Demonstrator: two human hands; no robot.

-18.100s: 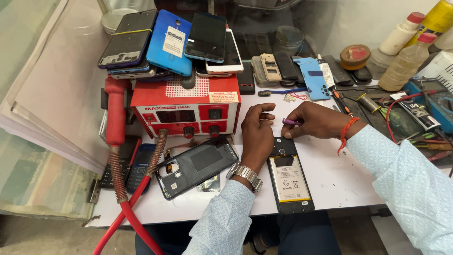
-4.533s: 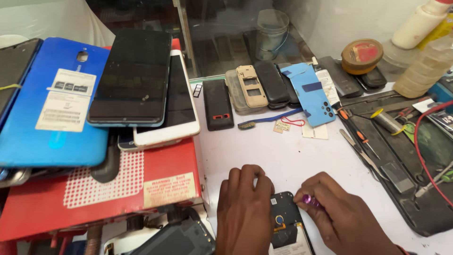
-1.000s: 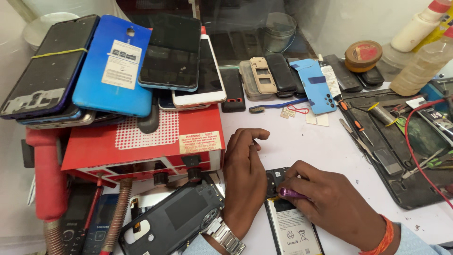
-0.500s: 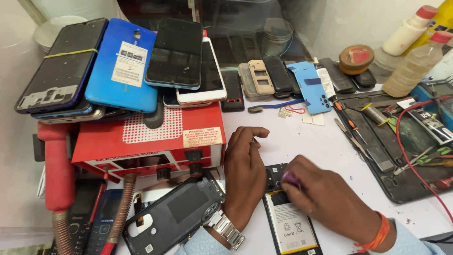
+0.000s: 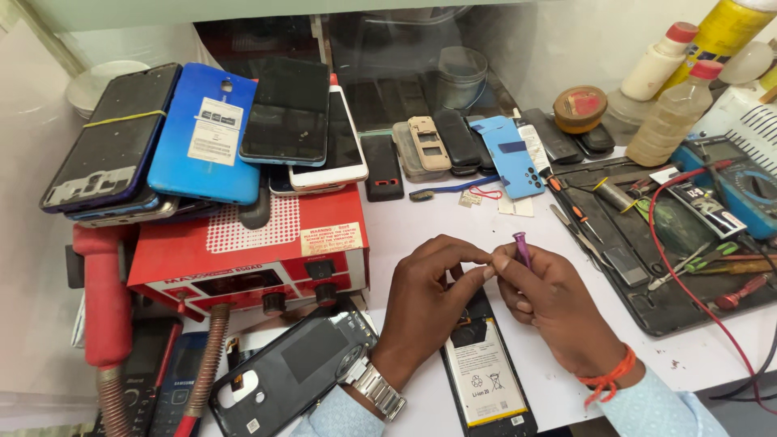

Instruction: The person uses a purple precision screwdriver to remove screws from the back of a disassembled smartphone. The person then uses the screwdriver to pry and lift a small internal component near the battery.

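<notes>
Fingers of right hand [image 5: 558,303] pinch upright purple screwdriver [image 5: 522,248]; left hand [image 5: 425,303] touches its tip.

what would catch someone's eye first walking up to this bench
Probably the two hands at centre front: the left hand and the right hand meet fingertip to fingertip over an opened phone, the right holding a small purple-handled tool. Next, the pile of phones stacked on the red box-shaped station at left.
</notes>
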